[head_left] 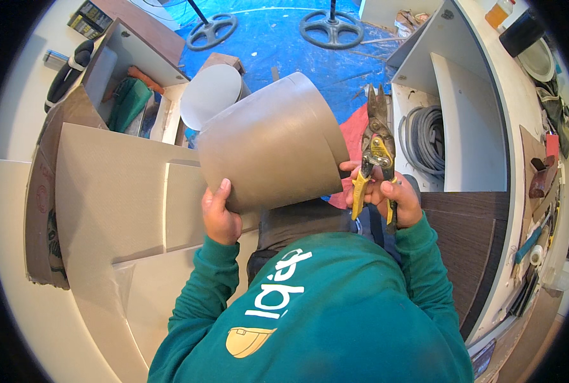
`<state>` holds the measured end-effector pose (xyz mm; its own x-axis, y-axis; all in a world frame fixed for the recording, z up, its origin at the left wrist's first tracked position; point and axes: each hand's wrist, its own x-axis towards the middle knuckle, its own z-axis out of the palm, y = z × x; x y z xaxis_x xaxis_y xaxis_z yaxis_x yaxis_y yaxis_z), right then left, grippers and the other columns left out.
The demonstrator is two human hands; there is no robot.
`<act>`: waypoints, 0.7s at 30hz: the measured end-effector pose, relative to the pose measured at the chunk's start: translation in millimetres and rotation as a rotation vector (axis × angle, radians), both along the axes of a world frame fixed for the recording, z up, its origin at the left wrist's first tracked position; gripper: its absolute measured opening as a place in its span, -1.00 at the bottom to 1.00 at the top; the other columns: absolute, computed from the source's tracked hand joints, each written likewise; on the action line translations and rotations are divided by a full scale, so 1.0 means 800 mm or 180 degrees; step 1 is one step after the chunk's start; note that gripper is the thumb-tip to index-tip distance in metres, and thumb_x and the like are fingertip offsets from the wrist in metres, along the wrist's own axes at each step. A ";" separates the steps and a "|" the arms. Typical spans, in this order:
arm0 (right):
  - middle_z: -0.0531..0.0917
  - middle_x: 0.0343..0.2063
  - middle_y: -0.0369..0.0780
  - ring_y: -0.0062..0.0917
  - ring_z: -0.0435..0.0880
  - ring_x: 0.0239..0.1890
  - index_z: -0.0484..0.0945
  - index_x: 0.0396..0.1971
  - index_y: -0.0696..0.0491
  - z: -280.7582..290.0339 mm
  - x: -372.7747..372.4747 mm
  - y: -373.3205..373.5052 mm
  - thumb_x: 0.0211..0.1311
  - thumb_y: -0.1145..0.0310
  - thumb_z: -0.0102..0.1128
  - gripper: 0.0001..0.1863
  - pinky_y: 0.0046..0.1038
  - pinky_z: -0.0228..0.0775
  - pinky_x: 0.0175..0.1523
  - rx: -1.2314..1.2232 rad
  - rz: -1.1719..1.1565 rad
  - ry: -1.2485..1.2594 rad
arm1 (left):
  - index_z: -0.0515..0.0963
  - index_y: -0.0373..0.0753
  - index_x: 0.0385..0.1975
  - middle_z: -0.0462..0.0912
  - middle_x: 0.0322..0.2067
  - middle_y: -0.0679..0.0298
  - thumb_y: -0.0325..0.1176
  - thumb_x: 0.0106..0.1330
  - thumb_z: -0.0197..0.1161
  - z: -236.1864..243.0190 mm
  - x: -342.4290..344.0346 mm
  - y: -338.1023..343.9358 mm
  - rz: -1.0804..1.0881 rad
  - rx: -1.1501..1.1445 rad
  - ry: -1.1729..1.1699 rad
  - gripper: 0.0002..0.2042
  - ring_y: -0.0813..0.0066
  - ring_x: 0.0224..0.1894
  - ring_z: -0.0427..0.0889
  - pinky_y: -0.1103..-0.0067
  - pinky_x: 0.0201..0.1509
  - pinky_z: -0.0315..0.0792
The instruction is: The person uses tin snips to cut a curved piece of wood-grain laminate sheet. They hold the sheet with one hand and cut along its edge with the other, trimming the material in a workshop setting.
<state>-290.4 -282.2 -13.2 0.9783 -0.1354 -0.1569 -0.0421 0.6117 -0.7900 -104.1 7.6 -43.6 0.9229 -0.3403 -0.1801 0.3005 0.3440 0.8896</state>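
My left hand (222,214) grips a brown rolled sheet (268,140) at its lower left, thumb on the curved face and other fingers hidden behind it. The roll is tilted above my lap. My right hand (396,201) holds metal snips (379,153) with yellow-and-black handles upright beside the roll's right end, jaws upward, and some of its fingertips reach toward the roll's edge; whether they touch it I cannot tell. A pale grey round disc (206,94) lies behind the roll.
Left: pale panels (106,198) and an open cabinet (122,54) with cloths. Right: a cabinet (472,140) with coiled grey hose (421,140), and a worktop strewn with tools (533,242). Ahead: blue sheeting (278,57), red cloth (350,131) and two wheel-shaped bases (331,29).
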 end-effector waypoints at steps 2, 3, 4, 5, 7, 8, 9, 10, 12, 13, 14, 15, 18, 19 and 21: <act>0.52 0.14 -0.02 -0.34 0.70 -0.07 0.39 0.21 0.29 -0.002 0.001 0.005 0.23 0.04 0.29 -0.27 -0.31 0.57 0.05 0.0033 0.0008 0.0052 | 0.40 -0.42 0.24 0.58 0.15 0.09 -0.36 0.43 0.16 -0.008 -0.006 0.004 -0.0038 0.0042 0.0040 -0.57 0.28 0.18 0.55 0.39 0.35 0.35; 0.53 0.12 -0.03 -0.34 0.70 -0.07 0.38 0.22 0.29 -0.003 0.001 0.007 0.23 0.04 0.30 -0.27 -0.31 0.57 0.05 0.0048 0.0011 0.0078 | 0.38 -0.41 0.26 0.56 0.17 0.08 -0.36 0.43 0.16 -0.011 -0.010 0.005 -0.0102 0.0057 0.0042 -0.55 0.25 0.20 0.54 0.36 0.37 0.34; 0.53 0.12 -0.04 -0.34 0.70 -0.07 0.37 0.23 0.29 -0.005 0.000 0.007 0.23 0.05 0.30 -0.26 -0.32 0.57 0.04 0.0108 0.0058 0.0075 | 0.35 -0.39 0.29 0.54 0.18 0.08 -0.35 0.43 0.15 -0.013 -0.013 0.006 -0.0164 0.0075 0.0041 -0.53 0.21 0.22 0.53 0.32 0.39 0.32; 0.54 0.11 -0.05 -0.35 0.70 -0.07 0.35 0.24 0.29 -0.009 0.000 0.007 0.23 0.05 0.30 -0.25 -0.33 0.57 0.04 0.0168 0.0105 0.0072 | 0.33 -0.38 0.31 0.53 0.20 0.07 -0.34 0.43 0.15 -0.014 -0.017 0.007 -0.0226 0.0093 0.0040 -0.51 0.18 0.24 0.52 0.29 0.41 0.31; 0.55 0.09 -0.07 -0.35 0.71 -0.08 0.33 0.27 0.30 -0.014 -0.001 0.008 0.24 0.06 0.30 -0.24 -0.35 0.57 0.03 0.0251 0.0134 0.0077 | 0.32 -0.38 0.31 0.52 0.20 0.07 -0.35 0.42 0.16 -0.016 -0.024 0.006 -0.0285 0.0136 0.0086 -0.51 0.19 0.24 0.52 0.30 0.41 0.32; 0.56 0.07 -0.07 -0.34 0.71 -0.09 0.31 0.28 0.30 -0.016 -0.002 0.009 0.24 0.06 0.30 -0.23 -0.35 0.57 0.03 0.0276 0.0115 0.0085 | 0.32 -0.37 0.32 0.52 0.21 0.07 -0.35 0.42 0.16 -0.017 -0.027 0.006 -0.0314 0.0156 0.0109 -0.50 0.19 0.24 0.52 0.30 0.40 0.32; 0.56 0.06 -0.08 -0.34 0.71 -0.10 0.30 0.29 0.30 -0.017 -0.002 0.010 0.25 0.07 0.29 -0.22 -0.36 0.57 0.02 0.0300 0.0097 0.0093 | 0.36 -0.38 0.29 0.55 0.17 0.09 -0.34 0.43 0.17 -0.020 -0.031 0.006 -0.0328 0.0190 0.0127 -0.53 0.24 0.20 0.54 0.34 0.37 0.35; 0.59 0.02 -0.08 -0.33 0.72 -0.10 0.30 0.29 0.28 -0.017 -0.001 0.011 0.26 0.06 0.29 -0.24 -0.36 0.57 0.02 0.0269 0.0062 0.0121 | 0.39 -0.39 0.26 0.58 0.14 0.11 -0.34 0.44 0.19 -0.023 -0.035 0.007 -0.0341 0.0220 0.0144 -0.56 0.29 0.17 0.56 0.38 0.33 0.37; 0.63 -0.05 -0.07 -0.33 0.72 -0.12 0.31 0.29 0.26 -0.017 0.001 0.011 0.28 0.06 0.27 -0.26 -0.36 0.58 0.01 0.0205 -0.0005 0.0178 | 0.45 -0.40 0.21 0.61 0.10 0.14 -0.31 0.46 0.20 -0.032 -0.042 0.012 -0.0474 0.0397 0.0140 -0.59 0.36 0.11 0.58 0.43 0.28 0.40; 0.65 -0.09 -0.06 -0.33 0.73 -0.13 0.32 0.27 0.25 -0.019 0.001 0.011 0.30 0.06 0.25 -0.29 -0.35 0.58 0.01 0.0221 -0.0025 0.0191 | 0.47 -0.40 0.19 0.62 0.08 0.15 -0.28 0.47 0.21 -0.037 -0.046 0.017 -0.0589 0.0545 0.0116 -0.60 0.38 0.10 0.58 0.44 0.26 0.41; 0.66 -0.13 -0.05 -0.32 0.73 -0.13 0.33 0.26 0.23 -0.023 0.002 0.011 0.31 0.06 0.24 -0.31 -0.34 0.58 0.00 0.0237 -0.0043 0.0203 | 0.49 -0.40 0.17 0.63 0.07 0.16 -0.26 0.48 0.22 -0.042 -0.050 0.022 -0.0701 0.0694 0.0092 -0.60 0.40 0.08 0.58 0.45 0.25 0.42; 0.68 -0.16 -0.04 -0.32 0.73 -0.14 0.34 0.25 0.22 -0.026 0.002 0.011 0.33 0.06 0.22 -0.34 -0.34 0.58 0.00 0.0254 -0.0060 0.0216 | 0.54 -0.39 0.12 0.65 0.04 0.19 -0.22 0.49 0.22 -0.046 -0.053 0.026 -0.0769 0.1036 -0.0188 -0.62 0.44 0.03 0.58 0.48 0.20 0.43; 0.70 -0.22 0.00 -0.32 0.73 -0.15 0.38 0.21 0.19 -0.028 0.004 0.017 0.36 0.05 0.15 -0.40 -0.32 0.59 -0.01 0.0190 -0.0286 0.0255 | 0.56 -0.37 0.10 0.65 0.03 0.20 -0.17 0.50 0.20 -0.044 -0.060 0.038 -0.1175 0.1773 -0.0335 -0.61 0.45 0.06 0.56 0.47 0.21 0.41; 0.70 -0.22 0.00 -0.32 0.73 -0.16 0.38 0.21 0.20 -0.030 0.004 0.016 0.37 0.05 0.14 -0.40 -0.31 0.59 -0.01 0.0124 -0.0288 0.0263 | 0.55 -0.37 0.12 0.64 0.04 0.18 -0.13 0.52 0.17 -0.045 -0.060 0.044 -0.1170 0.1760 -0.0502 -0.59 0.44 0.08 0.55 0.46 0.22 0.41; 0.70 -0.21 0.02 -0.31 0.73 -0.17 0.39 0.20 0.21 -0.033 0.003 0.012 0.38 0.05 0.11 -0.41 -0.31 0.59 -0.02 -0.0008 -0.0298 0.0279 | 0.54 -0.36 0.14 0.62 0.06 0.15 -0.05 0.54 0.11 -0.056 -0.058 0.056 -0.1164 0.1733 -0.0837 -0.54 0.43 0.12 0.54 0.44 0.23 0.40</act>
<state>-288.0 -272.4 -39.7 0.9439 -0.2258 -0.2408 -0.0539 0.6143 -0.7873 -150.8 52.2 -88.1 0.8028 -0.5619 -0.1995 0.0632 -0.2524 0.9656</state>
